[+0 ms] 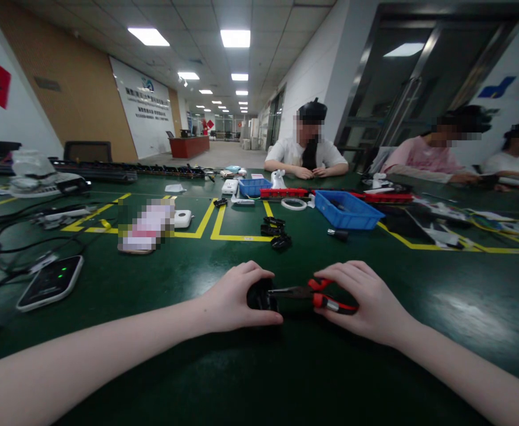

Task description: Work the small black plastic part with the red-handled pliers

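Note:
My left hand [237,299] is closed around a small black part [259,296], thumb on the near side and fingers on the far side. My right hand [366,302] grips red-and-black needle-nose pliers [335,305] by the handles. The pliers' slim jaws point left and reach the black part; whether they pinch it I cannot tell. Beyond my hands lie several similar black parts [274,228] in a loose cluster. A short black cylinder [338,235] rests on the green table [188,367] farther to the right.
Two blue trays [350,216] [254,188] stand farther back, near a white tape ring [293,204]. On the left are a phone [146,228], a white device [183,219], a lit black device [51,283] and cables [2,236]. People sit across the table and at the right.

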Motion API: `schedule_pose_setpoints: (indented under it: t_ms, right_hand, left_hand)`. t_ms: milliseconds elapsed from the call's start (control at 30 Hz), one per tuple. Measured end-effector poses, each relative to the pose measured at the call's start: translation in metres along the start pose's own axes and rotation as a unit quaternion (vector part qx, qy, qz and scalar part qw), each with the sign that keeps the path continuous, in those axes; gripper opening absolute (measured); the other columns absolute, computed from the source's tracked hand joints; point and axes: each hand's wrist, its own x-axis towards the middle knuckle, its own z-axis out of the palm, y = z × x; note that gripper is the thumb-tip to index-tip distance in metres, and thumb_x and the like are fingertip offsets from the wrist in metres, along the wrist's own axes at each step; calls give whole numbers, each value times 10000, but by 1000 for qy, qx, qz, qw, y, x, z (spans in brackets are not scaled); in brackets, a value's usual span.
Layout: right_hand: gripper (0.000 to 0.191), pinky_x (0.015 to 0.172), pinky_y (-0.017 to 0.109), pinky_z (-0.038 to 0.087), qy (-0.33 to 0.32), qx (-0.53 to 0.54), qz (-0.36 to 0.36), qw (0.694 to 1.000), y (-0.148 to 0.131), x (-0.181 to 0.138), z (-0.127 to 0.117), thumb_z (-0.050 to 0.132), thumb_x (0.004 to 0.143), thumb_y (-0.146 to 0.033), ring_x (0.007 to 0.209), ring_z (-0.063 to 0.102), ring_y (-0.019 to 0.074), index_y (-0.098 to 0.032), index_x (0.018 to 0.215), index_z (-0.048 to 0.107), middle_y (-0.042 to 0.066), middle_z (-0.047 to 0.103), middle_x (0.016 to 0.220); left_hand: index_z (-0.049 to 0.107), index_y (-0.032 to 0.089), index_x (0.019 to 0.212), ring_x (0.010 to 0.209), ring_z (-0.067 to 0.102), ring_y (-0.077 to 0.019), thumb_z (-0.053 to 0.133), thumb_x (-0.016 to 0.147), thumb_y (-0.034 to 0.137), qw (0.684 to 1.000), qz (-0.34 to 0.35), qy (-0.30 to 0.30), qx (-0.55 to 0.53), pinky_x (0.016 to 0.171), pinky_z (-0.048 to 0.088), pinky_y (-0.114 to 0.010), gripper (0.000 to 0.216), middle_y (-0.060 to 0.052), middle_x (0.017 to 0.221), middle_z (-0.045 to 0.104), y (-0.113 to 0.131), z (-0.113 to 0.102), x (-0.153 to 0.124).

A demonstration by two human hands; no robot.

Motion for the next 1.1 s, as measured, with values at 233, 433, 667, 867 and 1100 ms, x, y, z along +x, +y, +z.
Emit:
schedule_pose_setpoints:
  t_ms: [233, 433, 667, 867, 1100]
  right_hand:
    - [372, 796, 402, 503, 10, -8, -7, 1000, 0, 0, 0, 706, 798, -343, 894, 675, 246, -210, 1127, 596, 81, 715, 1016]
    - [384, 765, 371, 543, 4, 3, 22, 1000, -3, -1, -1, 705, 775, -311, 889, 676, 240, -212, 1132, 604, 82, 697, 1045]
    - [410, 770, 386, 549, 4, -22, 13, 1000, 0, -2, 1, 674, 753, -231, 906, 665, 249, -199, 1154, 593, 94, 682, 1070]
    - [397, 780, 394, 538, 24, -24, 2, 999, 2, -2, 2, 669, 758, -248, 899, 668, 255, -201, 1145, 594, 93, 694, 1049]
    - [415, 849, 437, 520, 42, -22, -5, 999, 3, -1, 1, 671, 765, -245, 995, 654, 281, -198, 1165, 571, 110, 690, 1085]
  left_hand:
    - [594, 177, 1306, 1069, 588, -270, 791, 753, 500, 1000, -7, -2, -10, 933, 503, -425, 669, -97, 1183, 617, 1, -1, -1]
    - [589, 184, 1309, 1075, 586, -266, 793, 755, 486, 1000, -15, -3, -25, 916, 508, -417, 663, -89, 1192, 611, 3, -2, -1]
    - [608, 184, 1286, 1050, 596, -254, 794, 763, 461, 999, -23, -1, -43, 899, 511, -405, 621, -83, 1165, 611, 5, -3, 1]
    - [614, 177, 1276, 1034, 603, -252, 794, 764, 460, 999, -13, 3, -49, 898, 507, -401, 611, -89, 1151, 623, 4, -2, 0]
    - [621, 169, 1268, 1040, 601, -247, 797, 765, 436, 998, -12, 1, -66, 908, 507, -391, 597, -89, 1154, 616, 5, -2, 0]
